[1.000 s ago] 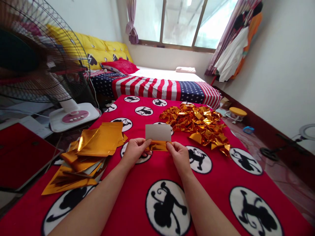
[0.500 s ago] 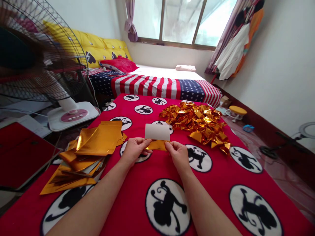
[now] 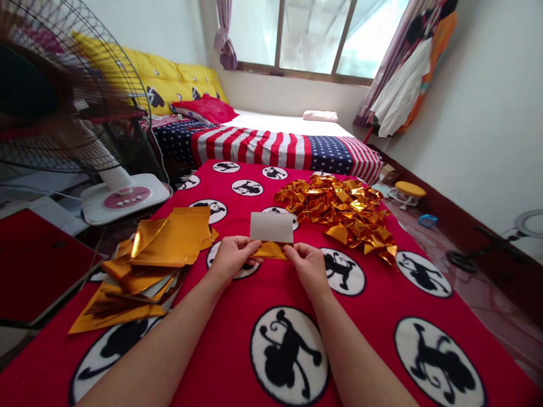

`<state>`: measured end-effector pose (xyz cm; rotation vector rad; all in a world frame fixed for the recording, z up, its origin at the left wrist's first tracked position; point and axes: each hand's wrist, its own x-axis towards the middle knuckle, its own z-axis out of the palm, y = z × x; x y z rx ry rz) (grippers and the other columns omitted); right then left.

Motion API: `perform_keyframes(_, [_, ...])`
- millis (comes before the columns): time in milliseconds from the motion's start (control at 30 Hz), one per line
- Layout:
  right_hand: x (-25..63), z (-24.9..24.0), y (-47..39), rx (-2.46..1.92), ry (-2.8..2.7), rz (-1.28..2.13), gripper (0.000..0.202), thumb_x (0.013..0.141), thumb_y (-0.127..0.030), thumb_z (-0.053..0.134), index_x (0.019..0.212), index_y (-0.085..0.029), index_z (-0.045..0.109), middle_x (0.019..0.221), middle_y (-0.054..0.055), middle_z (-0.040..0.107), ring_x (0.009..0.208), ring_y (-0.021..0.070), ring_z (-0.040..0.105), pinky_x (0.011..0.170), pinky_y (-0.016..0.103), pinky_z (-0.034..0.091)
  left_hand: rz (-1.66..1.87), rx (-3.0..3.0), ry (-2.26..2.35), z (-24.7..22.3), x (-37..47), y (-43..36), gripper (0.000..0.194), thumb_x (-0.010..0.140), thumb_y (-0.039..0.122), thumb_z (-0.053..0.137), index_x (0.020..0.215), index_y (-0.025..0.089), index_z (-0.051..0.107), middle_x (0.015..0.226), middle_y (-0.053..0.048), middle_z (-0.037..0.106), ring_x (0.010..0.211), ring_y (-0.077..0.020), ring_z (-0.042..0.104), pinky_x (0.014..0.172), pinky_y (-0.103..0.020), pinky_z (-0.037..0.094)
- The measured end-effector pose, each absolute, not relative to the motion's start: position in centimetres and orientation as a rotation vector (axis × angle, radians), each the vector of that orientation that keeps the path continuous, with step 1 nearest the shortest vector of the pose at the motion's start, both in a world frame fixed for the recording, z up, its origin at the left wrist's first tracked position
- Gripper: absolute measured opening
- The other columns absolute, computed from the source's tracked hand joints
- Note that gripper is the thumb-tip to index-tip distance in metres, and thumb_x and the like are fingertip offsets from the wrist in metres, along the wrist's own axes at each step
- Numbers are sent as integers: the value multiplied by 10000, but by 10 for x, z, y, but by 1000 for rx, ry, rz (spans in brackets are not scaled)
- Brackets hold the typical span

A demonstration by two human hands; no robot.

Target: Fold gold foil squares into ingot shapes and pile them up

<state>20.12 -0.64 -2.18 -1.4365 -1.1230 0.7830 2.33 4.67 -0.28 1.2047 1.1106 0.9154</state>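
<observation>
A sheet of gold foil paper [image 3: 271, 227] is between my hands, its pale back facing up and its near edge folded over to show a gold strip. My left hand [image 3: 232, 257] pinches the left end of that fold between thumb and fingers. At the right end, the thumb and fingers of my right hand [image 3: 306, 264] pinch the same fold. To the left lies a loose stack of flat gold foil sheets [image 3: 169, 240]. Beyond my right hand is a heap of folded gold foil pieces [image 3: 339, 203].
The red cloth [image 3: 203, 350] with monkey prints covers the table. An electric fan [image 3: 125, 198] stands at the left, its blades blurred. Behind the table is a bed [image 3: 263, 144] with a striped and starred cover. A yellow stool [image 3: 409, 189] is on the floor at right.
The paper's pale far part stands slightly taller in view and looks flatter than before. Both hands keep their pinch in nearly the same place.
</observation>
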Motion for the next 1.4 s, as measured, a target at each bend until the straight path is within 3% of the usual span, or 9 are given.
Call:
perform_keyframes(433, [198, -14, -8, -1384, -1062, 848, 312, 682, -434, 692, 569, -165, 583, 505, -30, 539, 466, 90, 417, 469, 218, 296, 930, 1206, 1084, -2, 23, 46, 465, 538, 493, 819, 782, 111, 715, 753, -63, 740, 565, -167, 685, 467, -208, 513])
perform_keyframes(733, [198, -15, -7, -1357, -1034, 898, 246, 664, -399, 705, 675, -155, 678, 657, 39, 692, 560, 145, 572, 553, 243, 410, 958, 1177, 1030, 0, 23, 46, 486, 550, 473, 810, 853, 108, 700, 826, -80, 751, 620, -171, 700, 495, -205, 517])
perform_keyframes(1000, [197, -14, -9, -1385, -1042, 857, 248, 699, -395, 691, 653, -153, 663, 596, 11, 647, 519, 120, 519, 512, 224, 364, 998, 1148, 1002, -3, 23, 46, 556, 494, 424, 851, 907, 98, 674, 854, -98, 756, 639, -181, 699, 511, -221, 519])
perform_keyframes(1400, [198, -18, -10, -1404, -1079, 801, 303, 756, -425, 642, 600, -167, 614, 531, -25, 549, 467, 87, 393, 470, 219, 285, 1047, 1154, 1008, -8, 23, 47, 528, 545, 391, 837, 953, 87, 696, 827, -103, 759, 612, -154, 676, 470, -183, 473])
